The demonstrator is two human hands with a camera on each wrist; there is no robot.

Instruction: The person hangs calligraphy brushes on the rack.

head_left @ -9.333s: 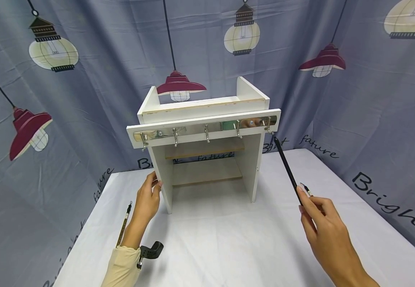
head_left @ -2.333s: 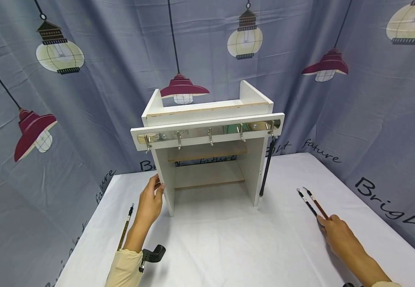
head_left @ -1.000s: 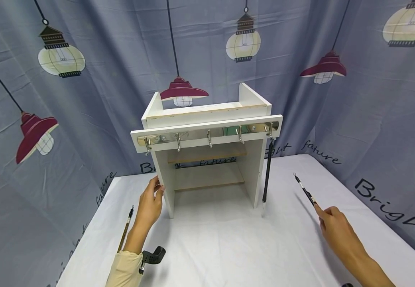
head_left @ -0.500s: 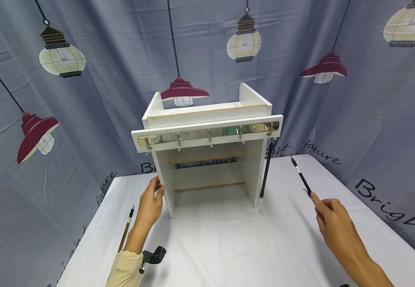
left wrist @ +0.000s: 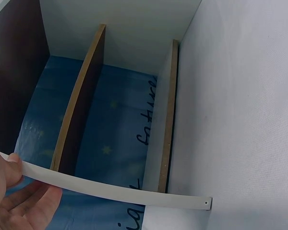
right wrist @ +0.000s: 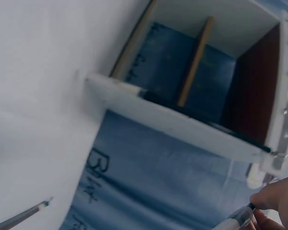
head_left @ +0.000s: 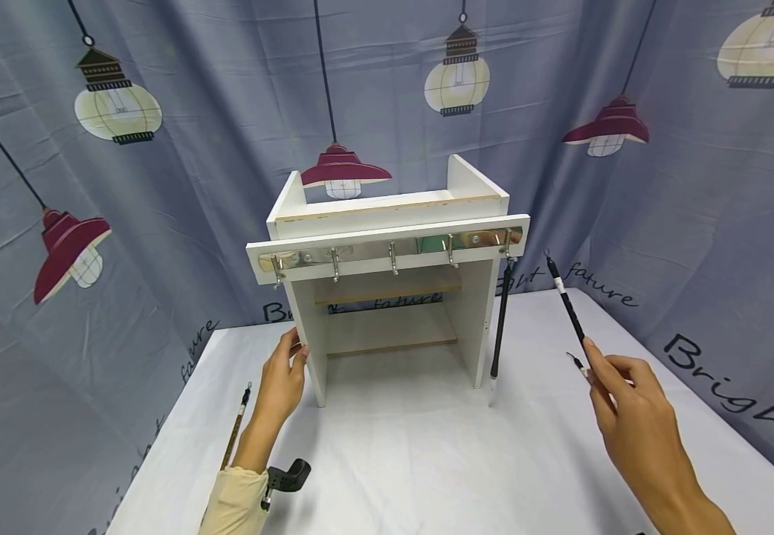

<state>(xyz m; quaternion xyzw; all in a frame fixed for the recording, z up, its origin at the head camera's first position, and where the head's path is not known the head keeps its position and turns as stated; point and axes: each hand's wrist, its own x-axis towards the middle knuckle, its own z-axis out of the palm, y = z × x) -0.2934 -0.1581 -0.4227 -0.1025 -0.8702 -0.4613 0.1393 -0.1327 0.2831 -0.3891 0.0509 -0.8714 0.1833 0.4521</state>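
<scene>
A white shelf unit [head_left: 387,230] with a hook rail [head_left: 360,253] across its front stands mid-table. My left hand [head_left: 281,379] grips the front edge of its left side panel [left wrist: 115,191], thumb on one face and fingers on the other. To the right of the unit, my right hand [head_left: 637,416] pinches a black calligraphy brush [head_left: 569,308], tilted with its looped end up, level with the hooks. Another black brush [head_left: 501,327] hangs from the rightmost hook [head_left: 508,241], tip down. The other hooks on the rail hold nothing.
One more brush [head_left: 579,365] lies on the table beyond my right hand, partly hidden by it. A brown patterned brush [head_left: 235,427] lies left of my left forearm. A black wrist-camera mount [head_left: 288,475] sticks out from the left cuff. Printed curtains [head_left: 226,148] surround the table.
The first black brush went from my right hand onto the rightmost hook. My right hand then took another black brush from the table and raised it. The left hand stays on the panel.
</scene>
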